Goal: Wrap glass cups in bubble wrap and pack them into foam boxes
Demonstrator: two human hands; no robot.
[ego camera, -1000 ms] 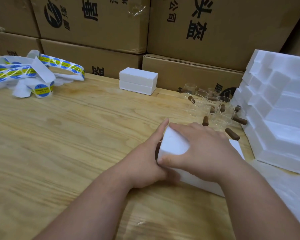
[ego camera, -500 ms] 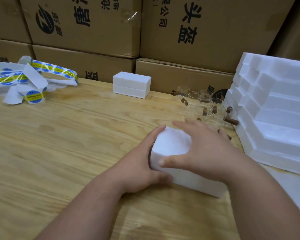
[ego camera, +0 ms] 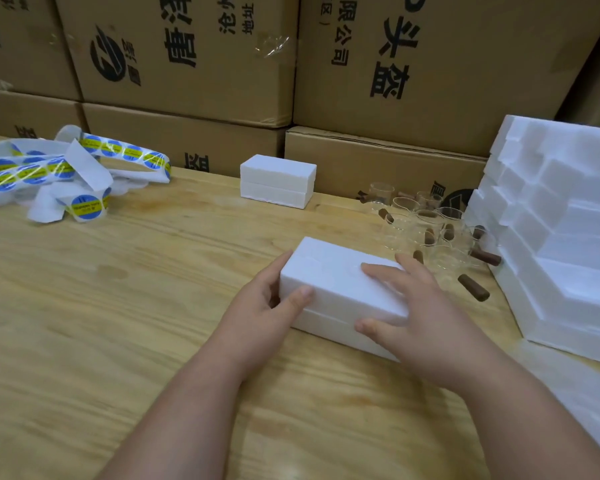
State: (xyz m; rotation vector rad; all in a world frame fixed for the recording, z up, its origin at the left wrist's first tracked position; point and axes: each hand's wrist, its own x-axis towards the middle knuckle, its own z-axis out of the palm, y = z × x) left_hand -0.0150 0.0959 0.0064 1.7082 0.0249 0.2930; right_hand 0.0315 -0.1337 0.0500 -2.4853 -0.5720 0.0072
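A strip of round blue and yellow stickers (ego camera: 66, 171) lies in a loose heap on the wooden table (ego camera: 118, 306), far to the left of the near foam box (ego camera: 340, 289). Behind the near foam box, close to the cardboard boxes (ego camera: 187, 64), sits a second foam box (ego camera: 278, 180) with its lid on.

The near foam box lies on the table in the middle, with its lid on too. A thin line shows where the lid meets the bottom part.

The left hand (ego camera: 260, 313) holds the left end of the near foam box. Its thumb bends over the front corner and its fingers reach along the end, so this grip is wrapped on the box.

The right hand (ego camera: 420, 317) is on the right part of the near foam box. Its fingers lie on the lid and its thumb presses the front side, so this grip is also on the box.

Just behind and to the right of the near foam box stand the glass cups (ego camera: 426, 223), close together. They have brown handles (ego camera: 473, 287). No wrap can be seen on them.

Further right of the near foam box, a big stack of foam pieces (ego camera: 551, 230) leans up from the table, next to the cups.
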